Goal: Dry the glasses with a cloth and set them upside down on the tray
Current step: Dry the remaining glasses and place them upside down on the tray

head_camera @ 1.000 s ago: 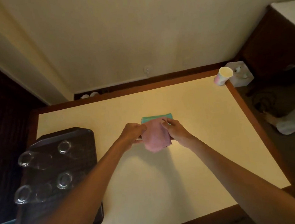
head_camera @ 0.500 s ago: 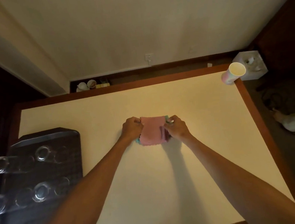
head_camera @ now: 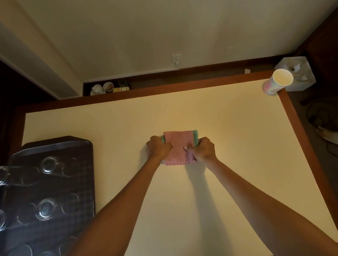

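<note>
Cream table (head_camera: 240,183), brown rim. Dark tray (head_camera: 59,144) at left edge. Mid-table, pink cloth (head_camera: 179,145) atop green cloth (head_camera: 195,137). Cup (head_camera: 278,81) at far right corner.

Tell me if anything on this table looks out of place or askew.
Only the paper cup: it stands at the far right corner of the table, hard by the edge. Nothing else stands out.
</note>
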### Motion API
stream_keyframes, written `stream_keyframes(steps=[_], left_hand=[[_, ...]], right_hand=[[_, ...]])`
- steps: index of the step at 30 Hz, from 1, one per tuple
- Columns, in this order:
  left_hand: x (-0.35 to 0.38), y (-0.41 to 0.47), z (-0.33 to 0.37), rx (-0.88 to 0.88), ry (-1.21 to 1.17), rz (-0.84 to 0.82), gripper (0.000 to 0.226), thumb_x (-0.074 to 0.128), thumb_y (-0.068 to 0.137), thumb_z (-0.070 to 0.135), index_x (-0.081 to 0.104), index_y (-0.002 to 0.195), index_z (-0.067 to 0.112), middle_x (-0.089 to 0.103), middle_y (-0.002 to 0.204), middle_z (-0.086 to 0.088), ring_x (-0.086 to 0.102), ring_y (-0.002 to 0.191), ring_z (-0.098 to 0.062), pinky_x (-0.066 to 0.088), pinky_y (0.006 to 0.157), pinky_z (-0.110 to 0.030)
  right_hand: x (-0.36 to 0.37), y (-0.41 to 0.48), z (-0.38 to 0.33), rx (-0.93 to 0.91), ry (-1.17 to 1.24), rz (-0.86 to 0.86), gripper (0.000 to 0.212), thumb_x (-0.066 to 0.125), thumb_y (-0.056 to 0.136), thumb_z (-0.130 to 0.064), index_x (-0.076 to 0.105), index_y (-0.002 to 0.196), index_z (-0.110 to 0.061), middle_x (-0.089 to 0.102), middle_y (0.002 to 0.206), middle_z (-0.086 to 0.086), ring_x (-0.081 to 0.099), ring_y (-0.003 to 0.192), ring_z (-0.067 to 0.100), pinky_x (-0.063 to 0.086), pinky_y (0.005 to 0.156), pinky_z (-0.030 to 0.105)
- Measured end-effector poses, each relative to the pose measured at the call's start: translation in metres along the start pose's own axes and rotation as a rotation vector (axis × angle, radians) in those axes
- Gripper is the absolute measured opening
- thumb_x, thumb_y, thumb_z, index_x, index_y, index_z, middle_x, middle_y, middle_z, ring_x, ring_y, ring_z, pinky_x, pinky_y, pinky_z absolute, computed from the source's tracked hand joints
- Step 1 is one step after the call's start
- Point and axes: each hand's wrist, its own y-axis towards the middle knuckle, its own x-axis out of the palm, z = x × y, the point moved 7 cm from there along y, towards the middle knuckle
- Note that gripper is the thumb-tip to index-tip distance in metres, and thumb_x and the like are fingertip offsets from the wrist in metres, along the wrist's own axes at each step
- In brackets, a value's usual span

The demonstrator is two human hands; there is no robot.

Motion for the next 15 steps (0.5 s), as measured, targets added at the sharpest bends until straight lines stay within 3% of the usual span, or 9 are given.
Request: stream_keyframes(steps=[2, 4, 7, 11, 15], left_hand=[[-0.005, -0.001, -0.006, 0.011, -0.047, -0.014, 0.026, 0.079, 0.087, 0.024, 0.071, 0.105, 0.007, 0.073, 0.114, -0.015, 0.068, 0.102, -0.033, 0.055, 0.082, -0.035], [-0.018, -0.003, -0.015, 0.016, -0.078, -0.003, 0.021, 0.078, 0.088, 0.022, 0.066, 0.098, 0.009, 0.071, 0.106, -0.013, 0.066, 0.096, -0.032, 0.048, 0.073, -0.031], [-0.047, -0.004, -0.035, 0.011, -0.102, 0.048, 0.026, 0.079, 0.088, 0.023, 0.064, 0.102, 0.007, 0.066, 0.097, -0.008, 0.06, 0.087, -0.027, 0.042, 0.07, -0.03], [-0.096, -0.003, -0.067, 0.012, -0.091, 0.153, 0.023, 0.08, 0.088, 0.021, 0.064, 0.097, 0.008, 0.063, 0.091, -0.007, 0.056, 0.084, -0.026, 0.039, 0.07, -0.031], [-0.134, -0.001, -0.099, 0.0, -0.09, 0.213, 0.023, 0.082, 0.085, 0.014, 0.062, 0.094, 0.008, 0.07, 0.096, -0.017, 0.062, 0.08, -0.031, 0.052, 0.069, -0.041]], right_hand=[[0.007, -0.004, -0.002, -0.004, 0.041, -0.019, 0.032, 0.077, 0.082, -0.035, 0.063, 0.09, -0.007, 0.066, 0.086, 0.005, 0.064, 0.089, 0.029, 0.046, 0.065, 0.032], [0.015, -0.011, -0.011, -0.022, 0.098, -0.029, 0.025, 0.075, 0.085, -0.028, 0.057, 0.081, -0.011, 0.059, 0.079, 0.001, 0.059, 0.083, 0.025, 0.042, 0.064, 0.03], [0.034, -0.023, -0.032, -0.065, 0.154, -0.057, 0.03, 0.075, 0.086, -0.029, 0.054, 0.098, -0.011, 0.058, 0.091, 0.0, 0.057, 0.086, 0.022, 0.041, 0.063, 0.029], [0.074, -0.046, -0.065, -0.148, 0.176, -0.103, 0.032, 0.074, 0.087, -0.029, 0.051, 0.099, -0.011, 0.056, 0.09, -0.001, 0.055, 0.082, 0.018, 0.038, 0.055, 0.021], [0.112, -0.07, -0.092, -0.213, 0.172, -0.119, 0.031, 0.073, 0.087, -0.028, 0.051, 0.099, -0.011, 0.057, 0.091, 0.001, 0.056, 0.084, 0.021, 0.045, 0.065, 0.03]])
